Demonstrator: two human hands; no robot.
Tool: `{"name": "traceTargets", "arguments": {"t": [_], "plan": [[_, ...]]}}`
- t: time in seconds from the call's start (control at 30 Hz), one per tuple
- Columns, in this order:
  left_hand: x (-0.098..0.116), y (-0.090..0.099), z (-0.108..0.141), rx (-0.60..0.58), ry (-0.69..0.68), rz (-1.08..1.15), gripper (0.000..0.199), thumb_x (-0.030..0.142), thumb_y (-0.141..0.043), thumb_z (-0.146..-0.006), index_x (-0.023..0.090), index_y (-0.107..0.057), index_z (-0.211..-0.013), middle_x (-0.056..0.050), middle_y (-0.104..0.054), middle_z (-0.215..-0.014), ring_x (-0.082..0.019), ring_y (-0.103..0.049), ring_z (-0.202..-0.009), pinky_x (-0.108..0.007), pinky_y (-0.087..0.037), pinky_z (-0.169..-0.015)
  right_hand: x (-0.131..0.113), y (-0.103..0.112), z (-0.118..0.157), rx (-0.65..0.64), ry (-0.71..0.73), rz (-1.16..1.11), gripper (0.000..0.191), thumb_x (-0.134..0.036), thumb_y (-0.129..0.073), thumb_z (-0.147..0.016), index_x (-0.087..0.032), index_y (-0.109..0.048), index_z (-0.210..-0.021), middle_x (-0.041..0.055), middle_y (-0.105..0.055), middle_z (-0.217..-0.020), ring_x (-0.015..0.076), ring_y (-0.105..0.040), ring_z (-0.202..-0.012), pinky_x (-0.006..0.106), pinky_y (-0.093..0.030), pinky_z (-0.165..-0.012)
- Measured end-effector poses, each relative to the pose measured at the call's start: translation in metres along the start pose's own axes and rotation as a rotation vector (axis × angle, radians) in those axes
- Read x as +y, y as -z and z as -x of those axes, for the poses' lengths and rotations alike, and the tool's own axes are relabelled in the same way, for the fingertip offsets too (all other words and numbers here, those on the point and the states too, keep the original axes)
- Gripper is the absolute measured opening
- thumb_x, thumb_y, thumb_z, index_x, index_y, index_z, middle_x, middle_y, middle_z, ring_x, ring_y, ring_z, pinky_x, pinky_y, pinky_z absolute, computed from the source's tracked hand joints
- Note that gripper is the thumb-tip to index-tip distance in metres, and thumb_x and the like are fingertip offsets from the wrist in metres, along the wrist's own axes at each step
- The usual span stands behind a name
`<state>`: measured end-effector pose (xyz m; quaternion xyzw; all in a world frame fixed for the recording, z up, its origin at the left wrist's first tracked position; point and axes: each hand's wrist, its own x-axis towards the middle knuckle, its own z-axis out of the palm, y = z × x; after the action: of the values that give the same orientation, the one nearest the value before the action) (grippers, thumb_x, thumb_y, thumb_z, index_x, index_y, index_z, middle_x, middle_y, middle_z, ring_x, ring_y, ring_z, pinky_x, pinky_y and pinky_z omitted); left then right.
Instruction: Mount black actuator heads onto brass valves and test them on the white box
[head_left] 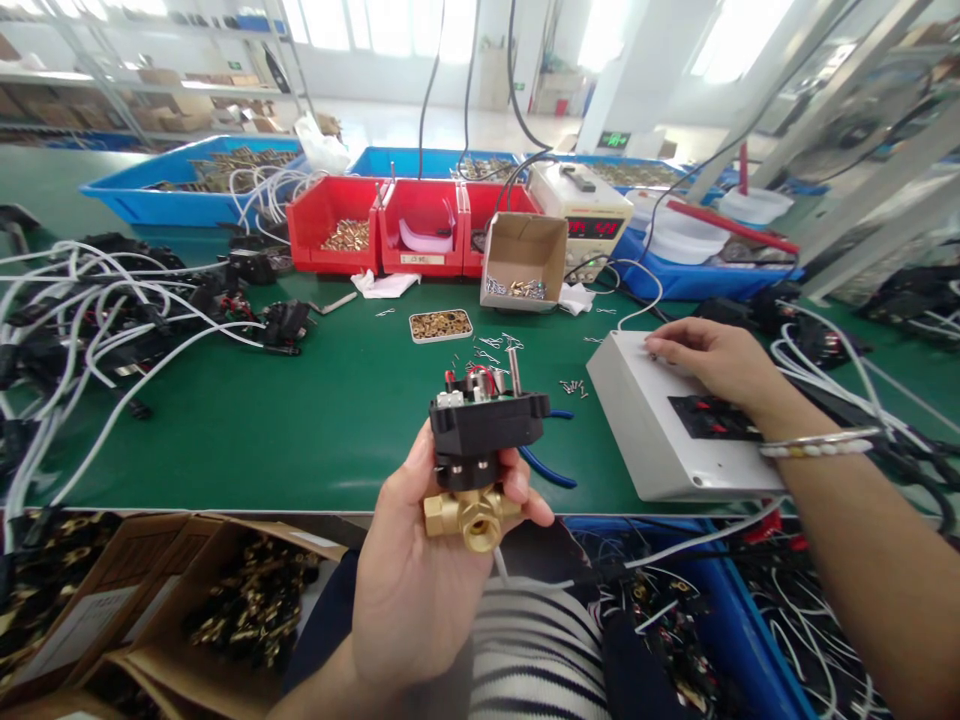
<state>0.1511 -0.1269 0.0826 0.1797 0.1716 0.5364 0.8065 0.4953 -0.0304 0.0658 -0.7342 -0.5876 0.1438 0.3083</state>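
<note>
Your left fingers (411,474) held the valve (480,460) upright from below, likely keeping its open top visible. Your right fingers (679,350) narrowed on the box (637,430)'s knob (652,356), at two o'clock.

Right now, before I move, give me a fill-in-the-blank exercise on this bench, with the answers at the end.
The left hand holds a brass valve topped by a ____ plastic housing. The right hand touches a pale box that sits on a ____ tabletop. The small open cardboard box stands in front of a row of ____ plastic bins. The bracelets are on the ____ wrist.

Missing words: black; green; red; right.
</note>
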Motion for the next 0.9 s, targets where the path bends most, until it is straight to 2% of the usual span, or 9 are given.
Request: {"name": "traceTargets", "arguments": {"t": [0.23, 0.8, 0.9], "plan": [[-0.0007, -0.0011, 0.0009, 0.024, 0.003, 0.011, 0.043, 0.034, -0.038, -0.103, 0.015, -0.075, -0.092, -0.008, -0.068, -0.085, -0.014, -0.064, -0.074, -0.027, -0.060, -0.074, -0.0038, -0.0005, 0.0009, 0.010, -0.009, -0.001, 0.066, -0.079, -0.067, -0.055, -0.019, -0.070, -0.082, 0.0081, -0.071, -0.079, 0.0222, -0.060, -0.072, 0.039, -0.045, -0.075], [0.0009, -0.0034, -0.0018, 0.060, 0.007, 0.024, 0.048, 0.035, -0.034, -0.104, 0.013, -0.075, -0.092, -0.009, -0.068, -0.083, -0.015, -0.066, -0.072, -0.028, -0.060, -0.072, -0.0014, -0.0008, 0.0003, 0.014, -0.036, -0.021, 0.063, -0.073, -0.068, -0.054, -0.018, -0.070, -0.083, 0.0077, -0.069, -0.078, 0.0207, -0.057, -0.070, 0.039, -0.045, -0.077], [0.0020, -0.0019, -0.0045, 0.041, 0.076, 0.097, 0.053, 0.037, -0.032, -0.104, 0.011, -0.075, -0.086, -0.009, -0.067, -0.079, -0.014, -0.066, -0.067, -0.027, -0.061, -0.068, -0.0011, -0.0002, 0.0002, 0.009, -0.031, -0.020, 0.064, -0.075, -0.068, -0.054, -0.018, -0.070, -0.084, 0.0081, -0.069, -0.080, 0.0211, -0.058, -0.071, 0.039, -0.044, -0.077]]}}
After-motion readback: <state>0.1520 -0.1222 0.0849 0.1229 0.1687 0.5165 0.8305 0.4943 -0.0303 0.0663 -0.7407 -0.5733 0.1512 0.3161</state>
